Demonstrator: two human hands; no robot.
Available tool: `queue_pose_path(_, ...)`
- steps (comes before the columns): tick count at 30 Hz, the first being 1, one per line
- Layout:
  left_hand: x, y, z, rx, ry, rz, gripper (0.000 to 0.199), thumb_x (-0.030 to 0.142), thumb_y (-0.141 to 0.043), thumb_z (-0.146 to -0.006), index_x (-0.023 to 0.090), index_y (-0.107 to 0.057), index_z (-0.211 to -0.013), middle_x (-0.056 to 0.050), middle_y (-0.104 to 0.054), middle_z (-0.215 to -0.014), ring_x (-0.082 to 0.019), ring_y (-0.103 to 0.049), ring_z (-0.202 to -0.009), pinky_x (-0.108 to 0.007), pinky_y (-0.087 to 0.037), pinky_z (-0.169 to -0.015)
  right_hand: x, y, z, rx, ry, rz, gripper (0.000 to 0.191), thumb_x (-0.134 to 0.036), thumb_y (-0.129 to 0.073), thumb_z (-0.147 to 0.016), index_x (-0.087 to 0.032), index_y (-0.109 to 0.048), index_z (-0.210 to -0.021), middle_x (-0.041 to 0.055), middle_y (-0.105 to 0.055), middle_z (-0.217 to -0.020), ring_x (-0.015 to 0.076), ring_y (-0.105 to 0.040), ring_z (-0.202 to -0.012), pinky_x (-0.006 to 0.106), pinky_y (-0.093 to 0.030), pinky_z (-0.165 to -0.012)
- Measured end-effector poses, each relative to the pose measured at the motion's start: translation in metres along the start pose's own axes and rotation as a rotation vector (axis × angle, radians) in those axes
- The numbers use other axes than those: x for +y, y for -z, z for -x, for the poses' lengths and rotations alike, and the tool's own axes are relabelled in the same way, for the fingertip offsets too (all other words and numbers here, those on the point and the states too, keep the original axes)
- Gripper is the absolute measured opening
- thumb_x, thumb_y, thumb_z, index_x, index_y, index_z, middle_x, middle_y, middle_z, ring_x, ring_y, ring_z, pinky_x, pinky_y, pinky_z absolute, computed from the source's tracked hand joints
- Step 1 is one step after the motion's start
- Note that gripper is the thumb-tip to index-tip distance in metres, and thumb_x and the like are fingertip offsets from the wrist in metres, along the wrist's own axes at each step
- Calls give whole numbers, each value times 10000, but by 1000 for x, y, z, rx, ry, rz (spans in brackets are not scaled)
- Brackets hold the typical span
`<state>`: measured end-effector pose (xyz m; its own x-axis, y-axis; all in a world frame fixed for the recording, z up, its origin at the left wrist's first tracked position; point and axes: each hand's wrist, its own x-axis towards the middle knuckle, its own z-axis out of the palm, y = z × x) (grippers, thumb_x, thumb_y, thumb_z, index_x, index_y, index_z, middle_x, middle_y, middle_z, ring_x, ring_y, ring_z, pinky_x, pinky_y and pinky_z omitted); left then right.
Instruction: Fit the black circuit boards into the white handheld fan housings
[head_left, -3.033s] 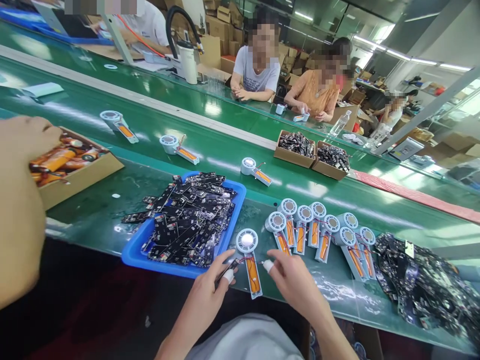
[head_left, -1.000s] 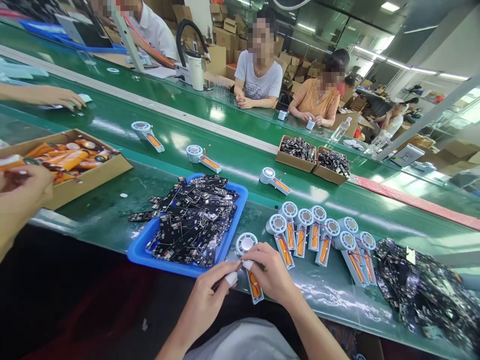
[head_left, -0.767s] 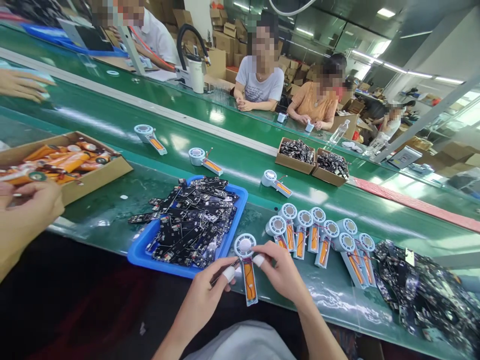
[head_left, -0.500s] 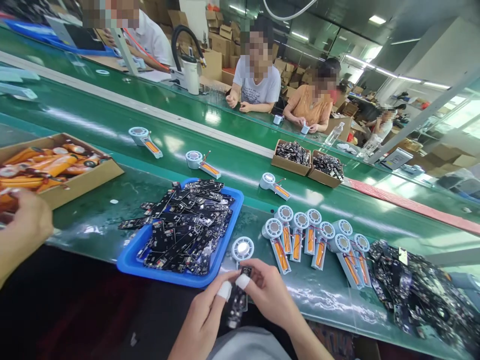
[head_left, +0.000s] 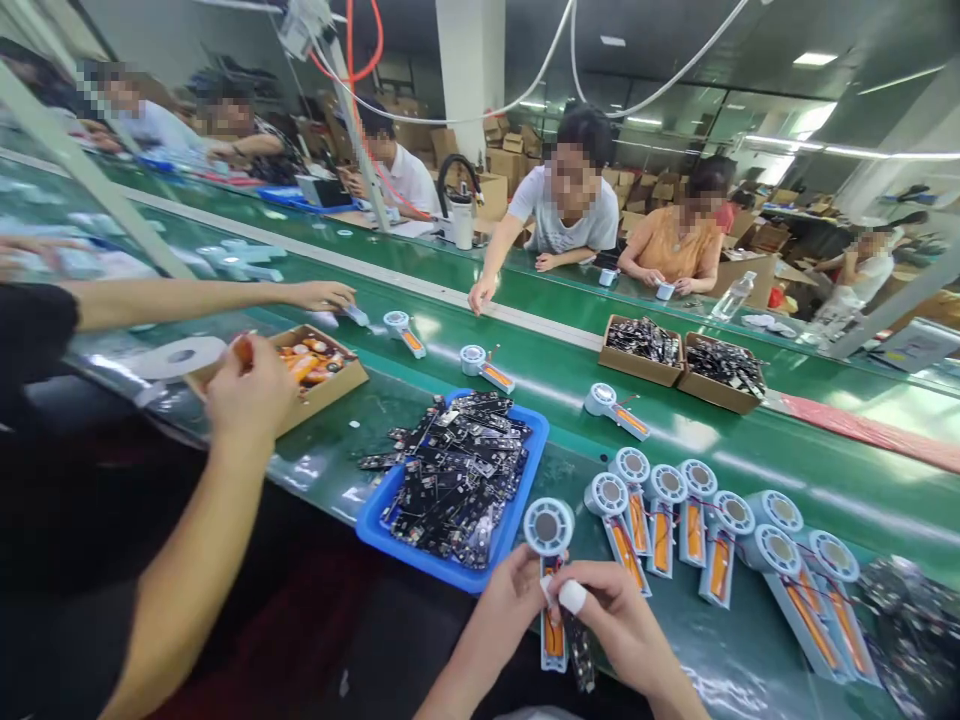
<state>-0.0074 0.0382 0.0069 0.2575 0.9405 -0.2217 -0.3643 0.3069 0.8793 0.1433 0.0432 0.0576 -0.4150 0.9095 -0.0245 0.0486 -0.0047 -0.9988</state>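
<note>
My left hand (head_left: 504, 612) is closed on the handle of a light-blue handheld fan body (head_left: 553, 655), which has a round slotted head and an orange battery in its open handle. My right hand (head_left: 626, 622) pinches a narrow black circuit board (head_left: 579, 655), hanging beside the fan's handle. White wrappings cover both thumb tips, which meet over thin wires at the top of the handle. Just left of my hands sits a blue tray (head_left: 536, 470) heaped with black circuit boards (head_left: 457, 480). To the right lie several similar fan bodies (head_left: 661, 525).
A co-worker's hand (head_left: 251, 385) is over a carton (head_left: 330, 400) of orange batteries at left; their other hand (head_left: 322, 295) reaches to the green belt (head_left: 555, 375). More boards (head_left: 911, 620) lie far right. Two board-filled boxes (head_left: 641, 368) stand beyond. A person opposite extends an arm (head_left: 495, 265).
The view has swung left. The board, earlier in front of the fan handle, is now at its right side, exposing the battery. The person opposite has stretched out an arm.
</note>
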Motion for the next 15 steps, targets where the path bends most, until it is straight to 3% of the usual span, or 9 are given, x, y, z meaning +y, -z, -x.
queue_pose_path(4,-1,-5,-2,-1,-3,35,531,501,-748,-815,165,-643,-1214,-102,-753,-1032,-264,-699,-1014,-359,-530,-913,5,9,-2,34,-2,-90,395,-558,-640,-915,-202,-787,-827,60,-694,-683,208,-631,-685,321,-509,-683)
queue_pose_path(9,5,-12,-3,192,-150,-167,436,456,-666,-859,194,-610,-1203,-112,-694,-1248,-281,-628,-1213,-407,-471,-1064,7,16,-2,139,-26,-105,408,-599,-693,-856,-201,-759,-915,59,-714,-735,219,-669,-723,355,-542,-732)
queue_pose_path(12,9,-12,-7,237,-124,-155,428,453,-650,-840,195,-611,-1179,-104,-716,-1188,-295,-654,-1183,-414,-531,-998,4,13,-3,190,-10,-128,406,-526,-784,-798,-218,-693,-1047,76,-735,-971,232,-694,-901,361,-555,-836)
queue_pose_path(15,7,-9,-10,246,-90,-188,383,463,-600,-875,204,-622,-1157,-98,-727,-1146,-288,-681,-1133,-386,-579,-910,6,9,-6,291,-3,-29,398,-447,-743,-835,-231,-603,-1140,47,-702,-946,205,-684,-868,323,-561,-794)
